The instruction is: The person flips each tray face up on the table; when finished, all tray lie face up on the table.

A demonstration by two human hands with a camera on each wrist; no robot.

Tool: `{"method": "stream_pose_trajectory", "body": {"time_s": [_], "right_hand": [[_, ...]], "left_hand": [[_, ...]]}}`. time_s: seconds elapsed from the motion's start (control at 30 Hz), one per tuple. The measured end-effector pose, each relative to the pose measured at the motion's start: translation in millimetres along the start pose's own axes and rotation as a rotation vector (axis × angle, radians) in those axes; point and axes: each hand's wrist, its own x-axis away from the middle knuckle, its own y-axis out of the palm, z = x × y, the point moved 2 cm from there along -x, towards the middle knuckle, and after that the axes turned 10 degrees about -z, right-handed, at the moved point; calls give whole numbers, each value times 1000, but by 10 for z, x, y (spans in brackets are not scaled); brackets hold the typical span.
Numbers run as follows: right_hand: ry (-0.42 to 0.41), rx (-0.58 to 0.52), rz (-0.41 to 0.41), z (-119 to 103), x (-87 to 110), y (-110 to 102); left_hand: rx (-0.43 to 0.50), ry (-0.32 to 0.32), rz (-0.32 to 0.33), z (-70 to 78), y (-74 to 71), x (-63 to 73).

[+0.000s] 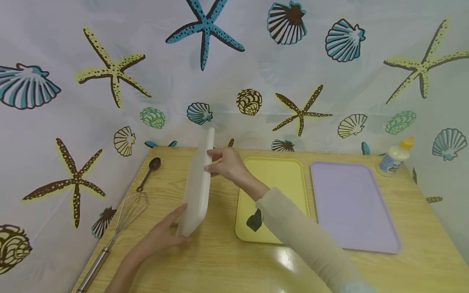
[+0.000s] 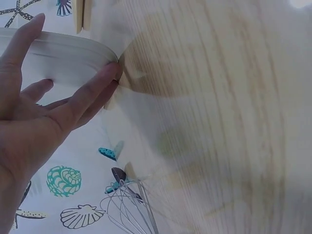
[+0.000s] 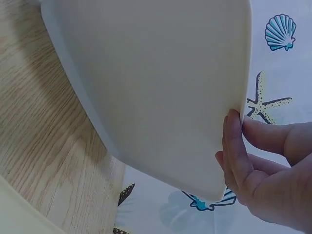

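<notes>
A white tray stands nearly on edge over the left part of the table, its inner face showing in the right wrist view. My left hand holds the near, lower end, thumb on one side and fingers on the other; in the left wrist view the hand reaches round the tray's corner. With thumb and fingers, my right hand pinches the rim toward the far end, as the right wrist view of the hand also shows. Whether the lower edge touches the table cannot be told.
Right of the white tray lie a yellow tray and a purple tray. On the wooden table's left side are a whisk and a dark spoon. A yellow-capped bottle stands at the back right, before the patterned curtain.
</notes>
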Motion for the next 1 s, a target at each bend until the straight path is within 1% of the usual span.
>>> {"method": "stream_pose_trajectory", "body": {"time_s": [0.13, 0.4, 0.5, 0.6, 0.8, 1.0], "right_hand": [[4, -51, -9, -21, -13, 2], [12, -167, -18, -65, -30, 16], [4, -178, -22, -66, -45, 26], [-10, -190, -22, -65, -60, 40], [-31, -221, -6, -86, -78, 83], [-29, -239, -9, -145, -83, 130]], "left_hand": [[22, -36, 1, 13, 20, 10], [95, -45, -14, 30, 77, -3], [118, -49, -8, 41, 97, -5], [154, -27, -4, 76, 111, 13], [210, 10, 8, 86, 158, 17], [326, 59, -25, 124, 218, 3]]}}
